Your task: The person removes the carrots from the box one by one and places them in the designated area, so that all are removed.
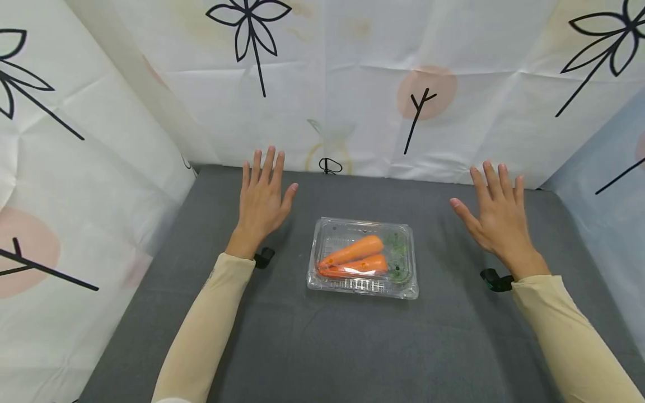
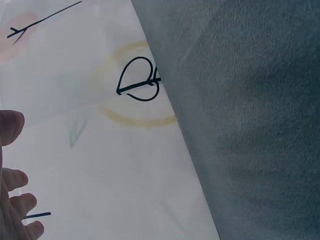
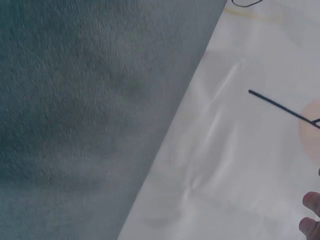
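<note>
A clear plastic clamshell box point(image 1: 363, 290) with its lid down sits mid-table in the head view. Inside it, two orange carrots point(image 1: 355, 253) lie side by side, with something green and leafy point(image 1: 398, 254) at the right end. To the left of the box, my left hand point(image 1: 262, 201) is held with its fingers straight and holds nothing. My right hand point(image 1: 499, 221) is on the other side, fingers spread and extended, likewise holding nothing. Neither hand touches the box. Only fingertips of each hand show at the edges of the wrist views.
The box stands on a dark grey table point(image 1: 322, 352). White cloth point(image 1: 353, 45) printed with black plant drawings and pale orange circles hangs along the back and both sides. A small black wrist camera point(image 1: 496, 280) is on the right wrist, another on the left point(image 1: 264, 257).
</note>
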A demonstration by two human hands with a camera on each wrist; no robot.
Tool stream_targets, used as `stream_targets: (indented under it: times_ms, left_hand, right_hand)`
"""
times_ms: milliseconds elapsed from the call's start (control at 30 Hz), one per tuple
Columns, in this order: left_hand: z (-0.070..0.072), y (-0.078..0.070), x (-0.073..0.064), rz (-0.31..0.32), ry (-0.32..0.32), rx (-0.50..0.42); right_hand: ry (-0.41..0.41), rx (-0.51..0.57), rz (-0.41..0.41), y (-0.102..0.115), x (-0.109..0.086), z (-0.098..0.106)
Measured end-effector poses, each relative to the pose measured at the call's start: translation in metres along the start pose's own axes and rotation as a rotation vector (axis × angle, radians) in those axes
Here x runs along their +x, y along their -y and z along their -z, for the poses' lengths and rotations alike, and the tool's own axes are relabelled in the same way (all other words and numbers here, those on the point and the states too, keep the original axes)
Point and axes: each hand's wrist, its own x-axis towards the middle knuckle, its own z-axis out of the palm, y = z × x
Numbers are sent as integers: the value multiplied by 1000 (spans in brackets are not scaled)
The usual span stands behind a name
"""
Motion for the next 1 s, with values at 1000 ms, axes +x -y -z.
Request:
stream_targets:
  times_ms: [1000]
  left_hand:
    - [-58, -33, -83, 283, -11, -968]
  right_hand:
    - [-93, 505, 234, 74, -88, -38]
